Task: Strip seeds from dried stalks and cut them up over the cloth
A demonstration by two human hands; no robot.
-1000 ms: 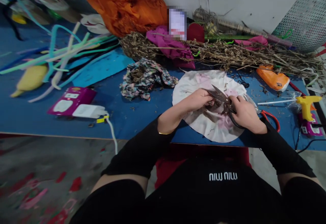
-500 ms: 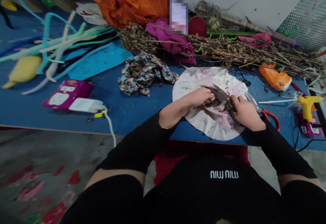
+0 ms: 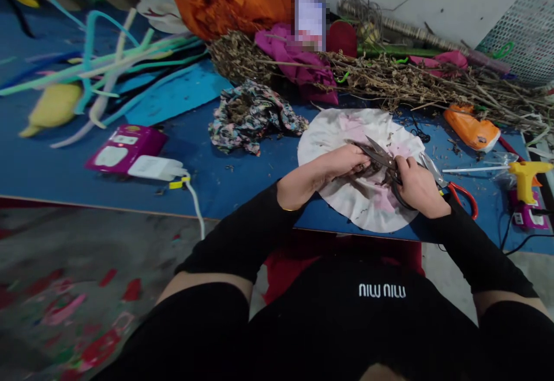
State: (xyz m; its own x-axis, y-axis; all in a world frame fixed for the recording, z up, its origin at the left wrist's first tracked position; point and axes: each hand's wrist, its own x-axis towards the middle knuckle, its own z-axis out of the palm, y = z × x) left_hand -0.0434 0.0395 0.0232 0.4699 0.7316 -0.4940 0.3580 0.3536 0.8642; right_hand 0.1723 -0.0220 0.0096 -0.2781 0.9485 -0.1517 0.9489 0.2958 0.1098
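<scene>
A pair of dark scissors (image 3: 384,160) is in my right hand (image 3: 420,187), with fingers round the handles and the blades spread apart. Their tips point left, right over the fingers of my left hand (image 3: 344,163). That hand is closed in a pinch on brown dried plant bits (image 3: 364,168), partly hidden by its fingers and the blades. Both hands are above a round, crumpled white cloth (image 3: 363,210) with pinkish stains and loose crumbs on it. Just right of my right hand lies a second pair of scissors with red handles (image 3: 466,199), partly covered by the wrist.
Dried stalks (image 3: 389,83) run along the back of the blue table (image 3: 255,187). A flowered cloth bundle (image 3: 255,118) sits left of the white cloth. At right are an orange packet (image 3: 471,128) and a yellow glue gun (image 3: 524,179); a purple box (image 3: 125,150) stands left.
The scissor blades have spread apart; before, they were nearly together. Both hands stay over the white cloth. The whole view has shifted slightly.
</scene>
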